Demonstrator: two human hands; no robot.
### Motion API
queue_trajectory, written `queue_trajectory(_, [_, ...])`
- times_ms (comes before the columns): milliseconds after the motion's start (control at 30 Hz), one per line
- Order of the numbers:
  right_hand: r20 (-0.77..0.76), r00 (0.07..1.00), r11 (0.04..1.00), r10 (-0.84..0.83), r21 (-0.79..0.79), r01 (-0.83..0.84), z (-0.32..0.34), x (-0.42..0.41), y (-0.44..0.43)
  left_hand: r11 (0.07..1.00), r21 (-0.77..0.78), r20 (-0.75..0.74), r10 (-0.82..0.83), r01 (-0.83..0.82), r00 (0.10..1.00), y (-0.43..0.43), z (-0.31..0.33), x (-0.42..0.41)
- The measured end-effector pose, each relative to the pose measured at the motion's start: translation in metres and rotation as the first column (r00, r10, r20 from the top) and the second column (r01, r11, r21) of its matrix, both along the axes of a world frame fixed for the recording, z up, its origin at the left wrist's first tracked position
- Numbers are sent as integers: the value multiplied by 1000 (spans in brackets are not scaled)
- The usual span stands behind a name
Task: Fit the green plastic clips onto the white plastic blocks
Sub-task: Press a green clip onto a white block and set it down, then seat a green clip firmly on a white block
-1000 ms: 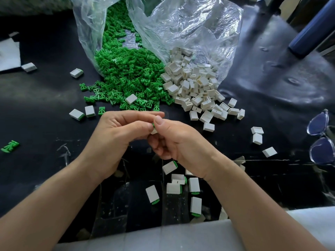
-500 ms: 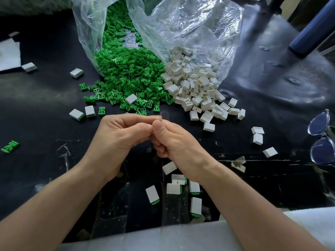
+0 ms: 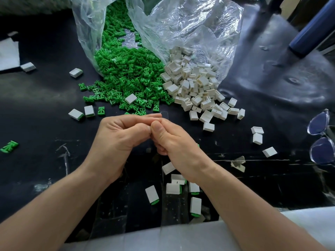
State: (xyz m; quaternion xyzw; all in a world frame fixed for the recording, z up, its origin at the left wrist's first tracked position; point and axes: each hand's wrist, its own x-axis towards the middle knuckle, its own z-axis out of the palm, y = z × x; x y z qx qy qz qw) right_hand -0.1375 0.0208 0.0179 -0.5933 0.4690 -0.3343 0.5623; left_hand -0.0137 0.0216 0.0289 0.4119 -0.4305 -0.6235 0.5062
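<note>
Left hand: your left hand is curled over the middle of the bench, with its fingertips pressed against the other hand.
Right hand: your right hand is curled too, its thumb butted against the left fingers.
In the pinch: hidden. I cannot tell what you are holding, though the pose suggests a clip being pressed into a block.
Green clips: the heap of green clips spills from a clear bag at the far edge.
White blocks: the white blocks are heaped touching the clips' right side, with strays trailing toward the right edge.
Done: a handful of fitted blocks, green showing at one end, lie by the near edge under your right wrist. Two more lie left of the clips.
Left: almost everything, judging by the size of both heaps.
</note>
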Motion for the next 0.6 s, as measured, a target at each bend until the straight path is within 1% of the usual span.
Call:
queue_trajectory(200, [9,1000,1000,-15,-19,15,0,0,-1,1000,-7,-3,5,-5,1000,-1,0,0])
queue_trajectory(467, [56,998,999,-7,48,4,5,-3,-3,998,-38,-2,-47,47,999,-3,2,3])
queue_trajectory(533, [51,999,998,-19,56,17,7,-3,-4,998,-41,-8,-56,56,998,-2,2,3])
queue_trajectory(600, [-2,999,998,-44,54,44,8,-4,-5,998,-39,5,-45,45,999,-3,1,3])
